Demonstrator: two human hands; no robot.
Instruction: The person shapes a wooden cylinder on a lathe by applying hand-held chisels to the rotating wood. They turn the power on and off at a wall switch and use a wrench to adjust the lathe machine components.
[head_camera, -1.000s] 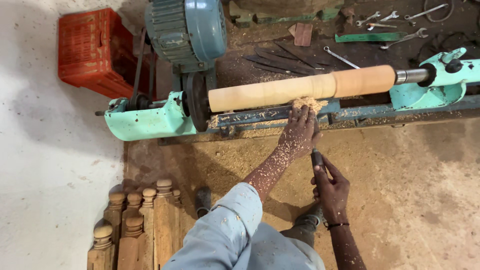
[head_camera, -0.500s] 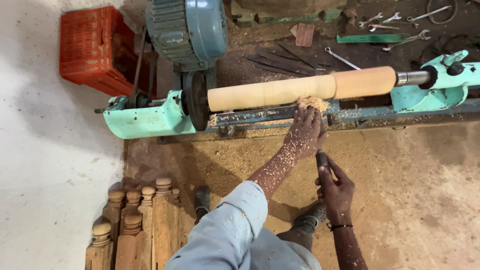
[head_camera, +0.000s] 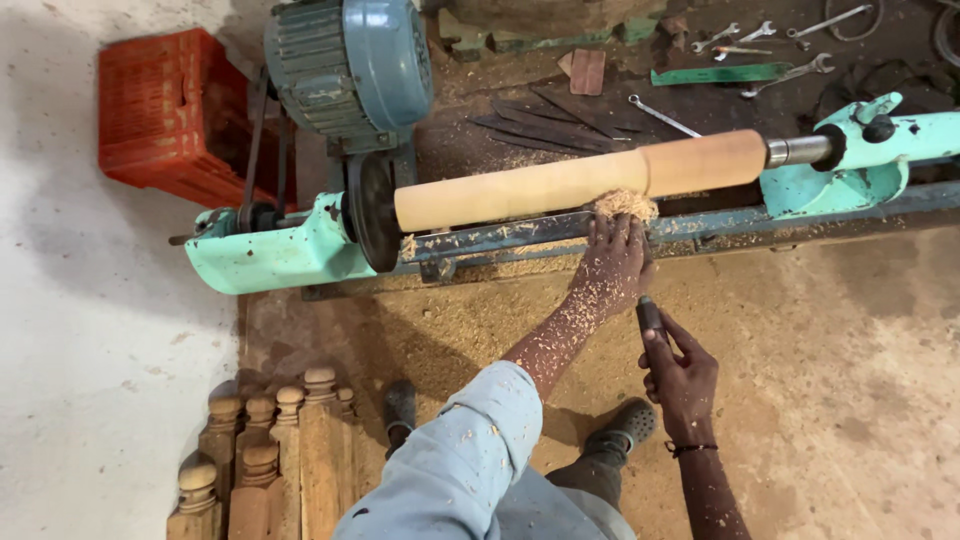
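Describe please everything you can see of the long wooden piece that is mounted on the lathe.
The wooden piece is a long, pale round bar lying almost level across the turquoise lathe, its right end slightly higher. The left part is lighter and a little thinner; the right part is more orange and thicker, with a clear step between them. Its left end meets a dark round plate, its right end a metal spindle. At the step, a heap of shavings sits over the left hand, pressed close beneath it.

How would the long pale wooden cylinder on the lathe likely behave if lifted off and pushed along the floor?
The long pale wooden cylinder is round and smooth, so it would probably roll. It looks thick and solid: likely stiff and fairly heavy.
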